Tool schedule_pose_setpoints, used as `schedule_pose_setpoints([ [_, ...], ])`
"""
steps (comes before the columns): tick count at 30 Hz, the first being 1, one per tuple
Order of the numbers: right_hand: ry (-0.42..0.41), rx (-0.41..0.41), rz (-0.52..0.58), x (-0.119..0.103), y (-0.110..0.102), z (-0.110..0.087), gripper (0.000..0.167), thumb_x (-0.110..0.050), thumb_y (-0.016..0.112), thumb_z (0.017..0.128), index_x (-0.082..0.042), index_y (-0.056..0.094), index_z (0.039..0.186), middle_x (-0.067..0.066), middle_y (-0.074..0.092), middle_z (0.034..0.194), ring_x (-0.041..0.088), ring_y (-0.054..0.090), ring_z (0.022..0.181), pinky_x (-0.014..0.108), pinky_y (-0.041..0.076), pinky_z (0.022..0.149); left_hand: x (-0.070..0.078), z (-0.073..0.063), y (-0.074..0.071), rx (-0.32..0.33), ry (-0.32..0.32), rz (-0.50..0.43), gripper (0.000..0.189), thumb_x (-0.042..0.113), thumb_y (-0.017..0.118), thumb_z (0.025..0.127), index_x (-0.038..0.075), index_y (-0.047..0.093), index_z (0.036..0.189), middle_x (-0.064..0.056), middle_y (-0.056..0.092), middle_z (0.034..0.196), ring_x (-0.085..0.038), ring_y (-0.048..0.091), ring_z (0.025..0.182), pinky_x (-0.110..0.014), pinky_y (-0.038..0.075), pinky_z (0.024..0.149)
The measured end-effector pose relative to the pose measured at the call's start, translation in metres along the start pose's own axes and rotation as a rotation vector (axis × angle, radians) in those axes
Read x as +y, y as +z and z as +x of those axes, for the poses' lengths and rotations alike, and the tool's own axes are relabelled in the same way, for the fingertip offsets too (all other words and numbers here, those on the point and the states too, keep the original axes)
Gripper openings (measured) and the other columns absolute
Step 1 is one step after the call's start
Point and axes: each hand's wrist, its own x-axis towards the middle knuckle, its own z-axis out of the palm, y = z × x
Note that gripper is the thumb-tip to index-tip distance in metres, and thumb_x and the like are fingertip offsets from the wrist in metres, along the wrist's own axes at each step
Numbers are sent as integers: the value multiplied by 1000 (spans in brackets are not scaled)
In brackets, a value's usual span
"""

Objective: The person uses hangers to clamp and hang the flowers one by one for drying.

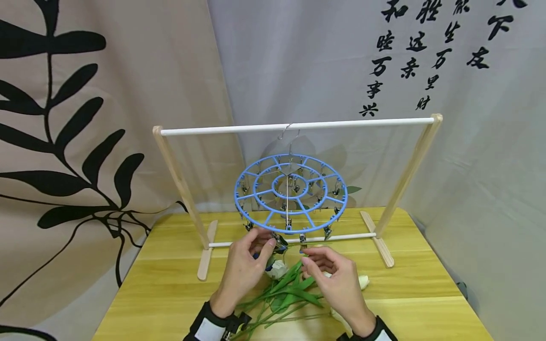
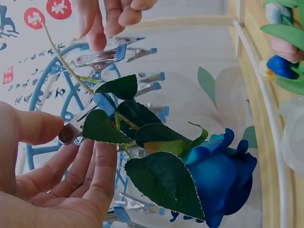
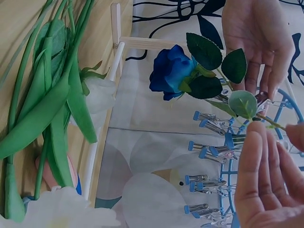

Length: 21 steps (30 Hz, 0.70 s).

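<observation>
My left hand [image 1: 249,260] pinches the metal handles of a clip [image 2: 71,133] between thumb and fingers. The clip's blue tip lies at the stem of a blue rose [image 2: 221,173], whose bloom hangs downward with dark green leaves [image 2: 166,183]. My right hand [image 1: 334,277] is beside the stem with its fingers extended and slightly bent. In the left wrist view its fingertips are close to another clip [image 2: 102,56]; whether they touch it I cannot tell. Both clips are at the front of the round blue hanger [image 1: 260,224].
A white rod [image 1: 362,124] on wooden posts [image 1: 179,187] carries the hanger, with several more clips around its rings. White flowers [image 1: 278,270] and green stems [image 1: 294,291] lie on the wooden table [image 1: 426,293] under my hands. A printed curtain [image 1: 298,57] stands behind.
</observation>
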Motion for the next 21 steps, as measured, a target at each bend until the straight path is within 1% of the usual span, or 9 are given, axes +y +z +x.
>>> schedule_pose_setpoints([
  [6,-12,-5,0,2,-2,-2,17,-9,82,111,-9,84,127,2,87,103,10,83,81,30,71,80,-4,2,-4,19,-3,-23,19,5,78,111,12,82,129,-8,85,124,-26,85,113,-28,70,98],
  [10,-25,-9,-10,4,-4,-2,16,-7,80,111,-5,83,127,2,87,103,10,83,82,30,71,80,-6,3,-9,33,-13,-14,18,7,77,112,12,81,128,-8,85,124,-32,84,115,-28,70,99],
  [14,-13,4,-46,6,-8,-4,15,-8,81,111,-11,84,125,-2,87,101,8,82,84,31,71,78,-9,4,-15,52,-18,5,18,8,77,113,13,81,130,-7,85,125,-37,84,115,-30,70,98],
  [17,-1,6,-60,9,-10,-5,16,-9,81,111,-18,84,125,-4,88,101,8,82,86,31,71,77,-12,6,-19,68,-7,17,19,9,77,113,13,81,130,-8,85,124,-36,84,112,-30,69,97],
  [21,11,-2,-69,14,-12,-7,17,-10,81,111,-20,84,125,-5,88,101,9,83,87,31,71,78,-17,9,-24,94,12,19,21,7,76,113,10,80,133,-11,85,124,-35,83,110,-26,69,95],
])
